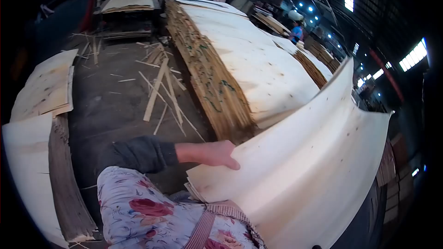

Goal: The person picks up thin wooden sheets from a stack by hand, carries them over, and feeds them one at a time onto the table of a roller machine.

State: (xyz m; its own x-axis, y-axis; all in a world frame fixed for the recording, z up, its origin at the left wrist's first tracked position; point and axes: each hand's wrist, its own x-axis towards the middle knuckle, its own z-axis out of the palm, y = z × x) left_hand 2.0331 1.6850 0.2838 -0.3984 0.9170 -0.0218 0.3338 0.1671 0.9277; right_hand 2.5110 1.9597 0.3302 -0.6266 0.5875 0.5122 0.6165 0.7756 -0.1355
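Observation:
My left hand [217, 153], in a dark sleeve, grips the near left edge of a large, thin, pale wood veneer sheet [304, 157]. The thumb lies on top of the sheet and the fingers are hidden underneath. The sheet bends into a wavy curve, its far right corners raised. At its near left corner several layered edges show, so more than one sheet may be there. Against the near edge is my floral apron [152, 207]. My right hand is not in view. Just beyond the held sheet stands a tall stack of veneer [258, 60].
Lower veneer stacks [44, 83] line the left side. Loose wood strips [159, 87] litter the dark floor [115, 106]. A machine bed with sheets [128, 2] stands at the back left. Another person [296, 33] is far off, beyond the stacks.

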